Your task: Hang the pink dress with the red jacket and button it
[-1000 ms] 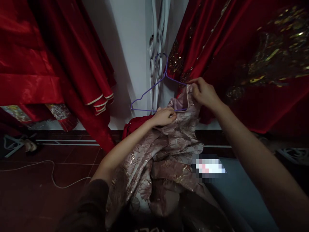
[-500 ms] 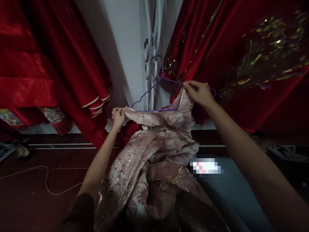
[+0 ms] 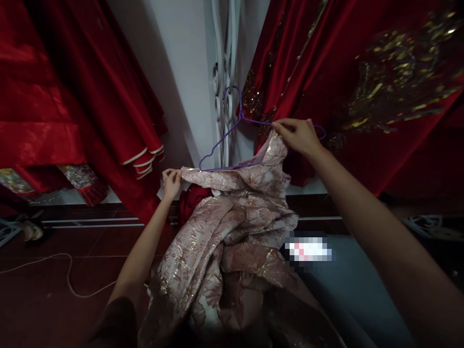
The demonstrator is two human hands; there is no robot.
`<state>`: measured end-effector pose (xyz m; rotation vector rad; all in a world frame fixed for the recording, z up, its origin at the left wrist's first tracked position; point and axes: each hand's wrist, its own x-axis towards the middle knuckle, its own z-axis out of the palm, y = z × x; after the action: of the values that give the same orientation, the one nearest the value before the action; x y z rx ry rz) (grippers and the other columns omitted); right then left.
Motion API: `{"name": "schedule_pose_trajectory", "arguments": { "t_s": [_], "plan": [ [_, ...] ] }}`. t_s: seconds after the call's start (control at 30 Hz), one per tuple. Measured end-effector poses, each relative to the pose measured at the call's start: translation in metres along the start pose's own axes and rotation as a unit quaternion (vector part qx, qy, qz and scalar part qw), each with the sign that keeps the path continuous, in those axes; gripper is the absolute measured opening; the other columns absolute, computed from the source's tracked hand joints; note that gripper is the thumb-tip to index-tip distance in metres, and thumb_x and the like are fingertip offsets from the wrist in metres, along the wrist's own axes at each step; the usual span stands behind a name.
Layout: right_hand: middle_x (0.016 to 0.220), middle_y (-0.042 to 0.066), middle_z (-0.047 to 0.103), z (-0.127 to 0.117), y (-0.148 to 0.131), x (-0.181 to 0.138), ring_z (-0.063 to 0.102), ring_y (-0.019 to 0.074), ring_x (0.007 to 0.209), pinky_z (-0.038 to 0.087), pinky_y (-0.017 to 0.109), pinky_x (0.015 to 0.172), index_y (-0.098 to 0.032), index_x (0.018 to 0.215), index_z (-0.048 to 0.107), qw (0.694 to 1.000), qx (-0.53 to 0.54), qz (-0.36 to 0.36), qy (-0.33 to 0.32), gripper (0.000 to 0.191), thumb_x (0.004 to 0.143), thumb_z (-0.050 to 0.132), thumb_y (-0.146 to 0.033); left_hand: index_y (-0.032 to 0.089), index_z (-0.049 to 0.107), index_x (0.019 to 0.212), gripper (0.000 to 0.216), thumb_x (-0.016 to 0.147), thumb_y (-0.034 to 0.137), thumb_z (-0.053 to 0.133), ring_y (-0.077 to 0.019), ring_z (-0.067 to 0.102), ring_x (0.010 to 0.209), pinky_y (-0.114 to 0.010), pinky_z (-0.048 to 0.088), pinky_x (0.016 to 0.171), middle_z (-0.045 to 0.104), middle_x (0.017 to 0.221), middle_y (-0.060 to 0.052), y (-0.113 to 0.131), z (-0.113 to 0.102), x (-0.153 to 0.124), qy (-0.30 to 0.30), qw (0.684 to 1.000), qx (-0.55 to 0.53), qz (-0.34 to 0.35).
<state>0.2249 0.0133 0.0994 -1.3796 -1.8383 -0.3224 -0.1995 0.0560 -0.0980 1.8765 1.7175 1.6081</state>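
Observation:
A pale pink dress (image 3: 250, 208) with metallic floral patterning spreads from the middle of the view down over my lap. My left hand (image 3: 171, 183) pinches its upper left corner, off the end of the purple hanger (image 3: 220, 141). At the other shoulder, my right hand (image 3: 297, 136) pinches the fabric against the hanger's right arm. The hanger's lower bar runs along the neckline, partly inside the dress, and its right end sticks out beyond my right hand. The hook is at the top, in front of a white scrolled metal post.
Red garments (image 3: 123, 106) hang at the left, and a red cloth with gold sequins (image 3: 395, 72) hangs at the right. The white metal post (image 3: 221, 82) stands between. A pixelated bright patch lies on a grey-blue surface (image 3: 362, 285). A cable (image 3: 68, 270) crosses the floor.
My left hand has moved slightly left and down, pulling the dress's corner farther from the hanger's left end. My right hand keeps its pinch, shifted a little to the left.

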Motion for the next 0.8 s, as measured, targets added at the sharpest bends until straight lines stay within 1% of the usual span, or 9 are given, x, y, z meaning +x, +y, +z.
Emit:
{"name": "schedule_pose_trajectory", "arguments": {
  "t_s": [0.13,0.27,0.37,0.47,0.6,0.67,0.73,0.8],
  "plan": [
    [0.092,0.005,0.071,0.001,0.002,0.001,0.064,0.0224,0.084,0.038,0.043,0.091,-0.024,0.094,0.069,1.0,0.011,-0.009,0.006,0.043,0.087,0.042,-0.056,0.023,0.065,0.091,0.023,0.085,0.037,0.049,-0.0181,0.044,0.112,-0.03,0.039,0.098,0.045,0.11,-0.007,0.005,-0.006,-0.003,-0.007,0.999,0.03,-0.018],
    [0.089,0.003,0.072,0.002,0.002,0.0,0.064,0.0223,0.08,0.042,0.041,0.085,-0.024,0.092,0.071,1.0,0.025,0.002,0.016,0.043,0.085,0.045,-0.057,0.023,0.065,0.092,0.023,0.085,0.037,0.048,-0.0185,0.044,0.113,-0.031,0.039,0.098,0.045,0.112,-0.008,0.01,-0.007,-0.001,-0.017,0.998,0.047,-0.034],
    [0.088,0.002,0.072,0.001,-0.002,-0.001,0.064,0.0217,0.08,0.044,0.039,0.081,-0.027,0.093,0.07,0.999,0.032,0.011,0.01,0.041,0.085,0.044,-0.057,0.023,0.066,0.09,0.022,0.083,0.037,0.05,-0.0207,0.044,0.114,-0.035,0.037,0.1,0.046,0.112,-0.008,0.012,-0.008,0.002,-0.026,0.997,0.059,-0.051],
    [0.087,0.003,0.071,0.001,-0.003,-0.002,0.064,0.0216,0.08,0.044,0.038,0.08,-0.026,0.094,0.07,0.999,0.042,0.009,0.003,0.041,0.085,0.044,-0.056,0.023,0.066,0.089,0.02,0.082,0.035,0.051,-0.0218,0.044,0.113,-0.037,0.034,0.102,0.047,0.111,-0.007,0.013,-0.009,0.002,-0.032,0.995,0.071,-0.065],
    [0.089,0.004,0.071,0.002,-0.001,0.0,0.064,0.0233,0.083,0.044,0.042,0.083,-0.023,0.094,0.07,0.999,0.045,0.004,0.006,0.04,0.085,0.046,-0.054,0.023,0.065,0.09,0.023,0.084,0.038,0.049,-0.0205,0.043,0.114,-0.034,0.033,0.102,0.046,0.113,-0.007,0.016,-0.012,0.002,-0.029,0.996,0.068,-0.047],
    [0.089,0.004,0.071,0.001,0.002,0.001,0.064,0.0235,0.083,0.045,0.041,0.082,-0.024,0.093,0.07,0.999,0.053,0.006,0.004,0.04,0.085,0.047,-0.055,0.023,0.065,0.091,0.023,0.084,0.038,0.049,-0.0207,0.043,0.114,-0.034,0.034,0.101,0.046,0.112,-0.007,0.02,-0.013,0.004,-0.024,0.997,0.066,-0.039],
    [0.088,0.004,0.071,0.001,0.003,0.001,0.064,0.023,0.083,0.046,0.038,0.078,-0.024,0.092,0.07,0.998,0.065,0.01,-0.003,0.04,0.084,0.048,-0.055,0.022,0.065,0.092,0.024,0.085,0.038,0.048,-0.0213,0.043,0.114,-0.035,0.034,0.1,0.045,0.112,-0.008,0.03,-0.016,0.008,-0.015,0.998,0.063,-0.026],
    [0.086,0.003,0.071,0.003,0.002,0.0,0.064,0.0222,0.081,0.047,0.035,0.075,-0.023,0.092,0.071,0.997,0.079,0.013,-0.013,0.04,0.082,0.049,-0.055,0.023,0.065,0.093,0.025,0.086,0.039,0.048,-0.0223,0.042,0.114,-0.036,0.034,0.1,0.045,0.113,-0.008,0.046,-0.019,0.013,-0.008,0.998,0.067,0.005]
  ]
}}
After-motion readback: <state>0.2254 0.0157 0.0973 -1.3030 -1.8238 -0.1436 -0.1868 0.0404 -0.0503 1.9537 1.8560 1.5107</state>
